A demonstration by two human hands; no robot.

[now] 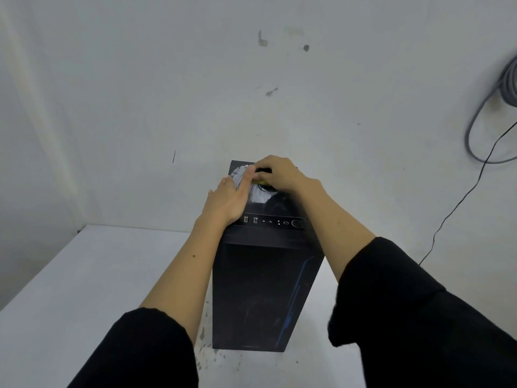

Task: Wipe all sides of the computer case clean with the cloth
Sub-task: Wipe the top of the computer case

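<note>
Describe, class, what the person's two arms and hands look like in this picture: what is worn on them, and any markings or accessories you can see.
Both arms wear loose black sleeves, the left sleeve and right sleeve, pushed up so the forearms are bare. The left hand and right hand are bare: no gloves, rings or watch show. A small dark mole marks the left forearm.

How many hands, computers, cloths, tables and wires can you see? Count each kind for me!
Hands: 2, the left hand and the right hand
Computer case: 1
Cloth: 1
Table: 1
Wires: 2, a thin black wire and a grey coiled cable
Total: 7
</note>
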